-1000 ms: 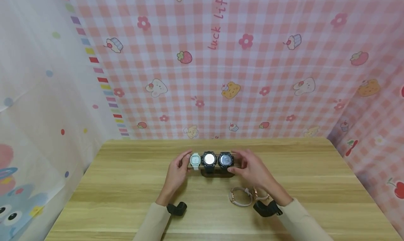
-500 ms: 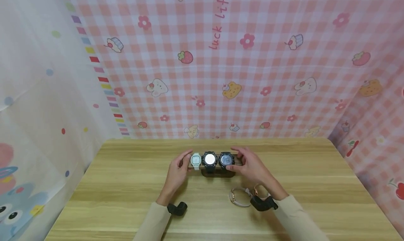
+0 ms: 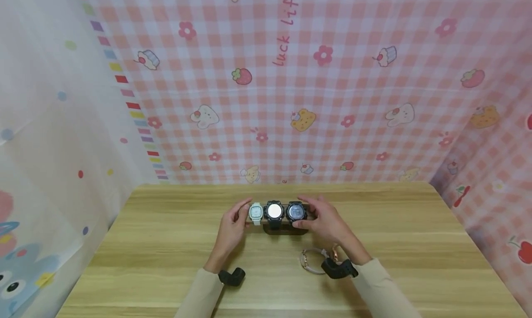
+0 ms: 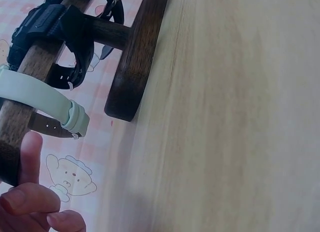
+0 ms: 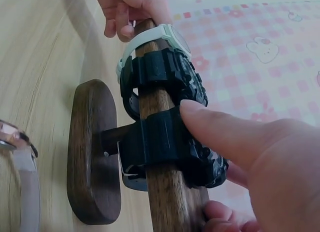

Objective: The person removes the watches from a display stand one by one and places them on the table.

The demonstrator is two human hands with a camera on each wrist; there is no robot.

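A dark wooden watch stand [image 5: 92, 157] carries a pale green watch [image 3: 256, 212], a black watch [image 3: 274, 211] in the middle and another black watch [image 3: 296, 211] at the right, all strapped round its bar. My left hand [image 3: 231, 225] holds the bar's left end, beside the pale green watch; in the left wrist view a finger lies along the wood. With thumb and fingers, my right hand [image 3: 328, 222] grips the right black watch. The thumb presses its upper edge in the right wrist view, while the other fingers are partly hidden behind the bar.
On the wooden table [image 3: 166, 258], two slim watches lie near my right wrist: one with a pale strap [image 3: 305, 262], the other rose gold [image 3: 335, 252] and partly covered by the wrist camera [image 3: 340, 268]. Checked pink cloth [image 3: 266, 91] hangs behind the table.
My right hand has shifted slightly left, its thumb moving further over the right black watch. My left hand stays at the bar's end. The watches keep their places on the bar.
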